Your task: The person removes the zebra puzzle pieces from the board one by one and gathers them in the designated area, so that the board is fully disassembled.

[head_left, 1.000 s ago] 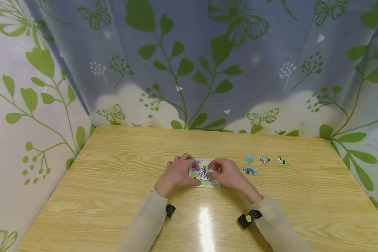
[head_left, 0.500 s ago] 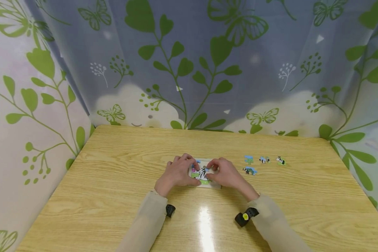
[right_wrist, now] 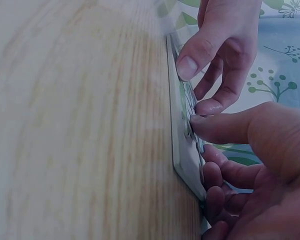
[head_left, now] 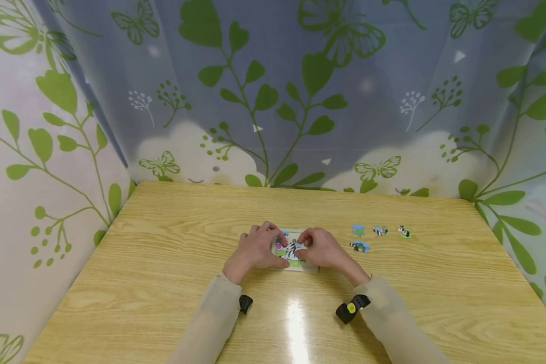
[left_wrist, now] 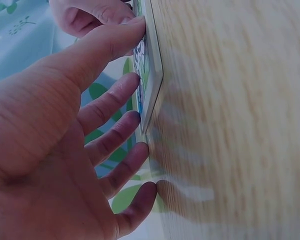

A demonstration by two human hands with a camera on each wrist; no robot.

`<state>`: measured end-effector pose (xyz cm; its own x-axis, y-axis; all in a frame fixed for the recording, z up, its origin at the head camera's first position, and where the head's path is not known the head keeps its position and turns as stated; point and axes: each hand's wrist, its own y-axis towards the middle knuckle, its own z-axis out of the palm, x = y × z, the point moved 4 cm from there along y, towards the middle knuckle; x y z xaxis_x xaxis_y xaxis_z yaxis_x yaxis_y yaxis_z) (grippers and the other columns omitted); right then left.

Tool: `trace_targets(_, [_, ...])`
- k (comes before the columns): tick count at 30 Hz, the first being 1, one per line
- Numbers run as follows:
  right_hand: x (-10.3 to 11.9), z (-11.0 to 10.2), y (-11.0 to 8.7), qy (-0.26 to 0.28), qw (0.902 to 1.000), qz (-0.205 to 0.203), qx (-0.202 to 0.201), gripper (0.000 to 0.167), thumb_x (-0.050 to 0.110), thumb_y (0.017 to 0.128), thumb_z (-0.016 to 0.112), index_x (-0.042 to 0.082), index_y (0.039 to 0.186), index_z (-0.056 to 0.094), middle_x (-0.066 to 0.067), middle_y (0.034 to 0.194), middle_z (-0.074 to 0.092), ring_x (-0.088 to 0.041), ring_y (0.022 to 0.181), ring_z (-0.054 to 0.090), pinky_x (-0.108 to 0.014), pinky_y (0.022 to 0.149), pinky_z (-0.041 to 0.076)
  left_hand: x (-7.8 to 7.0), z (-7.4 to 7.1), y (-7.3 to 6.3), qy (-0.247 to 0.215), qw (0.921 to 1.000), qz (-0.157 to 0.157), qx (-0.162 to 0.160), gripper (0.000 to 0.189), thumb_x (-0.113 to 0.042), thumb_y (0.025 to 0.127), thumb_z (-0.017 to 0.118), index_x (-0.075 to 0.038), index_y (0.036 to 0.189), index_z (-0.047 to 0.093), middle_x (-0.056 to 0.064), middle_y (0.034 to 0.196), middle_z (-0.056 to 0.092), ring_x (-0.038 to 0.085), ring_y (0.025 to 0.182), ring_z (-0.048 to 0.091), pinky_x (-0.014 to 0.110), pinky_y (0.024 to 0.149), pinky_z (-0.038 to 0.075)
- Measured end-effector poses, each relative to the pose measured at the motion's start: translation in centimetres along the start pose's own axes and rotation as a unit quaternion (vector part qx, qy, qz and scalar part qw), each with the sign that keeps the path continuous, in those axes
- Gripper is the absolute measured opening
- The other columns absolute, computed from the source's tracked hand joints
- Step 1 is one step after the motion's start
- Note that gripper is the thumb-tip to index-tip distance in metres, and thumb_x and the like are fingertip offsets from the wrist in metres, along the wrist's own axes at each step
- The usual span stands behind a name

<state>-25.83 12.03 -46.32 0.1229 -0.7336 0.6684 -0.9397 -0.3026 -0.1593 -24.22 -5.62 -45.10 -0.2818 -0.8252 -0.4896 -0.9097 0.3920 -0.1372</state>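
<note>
A small jigsaw puzzle board point(head_left: 310, 269) with a pale rim lies flat on the table. A zebra picture point(head_left: 293, 253) and green and blue patches show on its left and middle part, while its right part looks bare. My left hand point(head_left: 255, 248) spreads over the board's left side, thumb and fingertips resting on it. From the right, my right hand point(head_left: 325, 250) pinches a zebra puzzle piece point(head_left: 297, 248) between thumb and index finger at the board's surface. In the right wrist view the right thumb meets the board point(right_wrist: 186, 155); the fingers partly hide the piece.
Several loose puzzle pieces lie right of the board: a blue-green one point(head_left: 358, 231), one with a striped figure point(head_left: 380, 230), a black-and-white one point(head_left: 404, 232) and a dark-and-blue one point(head_left: 359, 246). The wooden table point(head_left: 186, 212) ends at a patterned curtain point(head_left: 273, 151).
My right hand and wrist have shifted slightly left, with thumb and index finger staying at the zebra picture. The left hand stays in place on the board.
</note>
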Motion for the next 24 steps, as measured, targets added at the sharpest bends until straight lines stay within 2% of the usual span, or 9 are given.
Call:
trace_targets(7, [-0.17,0.03,0.22,0.006,0.9999,-0.004,0.008,0.021,0.016,0.086,0.079,0.005,0.101,0.069,-0.006,0.091,0.062,-0.017,0.08,0.053,-0.029,0.072,0.044,-0.04,-0.02,0.18,0.002,1.0,-0.007,0.0,0.034,-0.043,0.081,0.086,-0.028,0.106,0.067,0.002,0.148,0.048,0.04,0.136,0.043,0.068,0.109,0.033])
trace_targets(24, [0.05,0.31,-0.03,-0.012,0.9999,-0.004,-0.002,0.019,0.013,0.09,0.076,0.005,0.104,0.066,-0.008,0.094,0.059,-0.019,0.082,0.052,-0.032,0.074,0.044,0.0,-0.03,0.21,0.0,1.0,-0.006,-0.004,0.033,-0.043,0.081,0.086,-0.028,0.104,0.067,0.002,0.147,0.049,0.04,0.135,0.044,0.067,0.107,0.035])
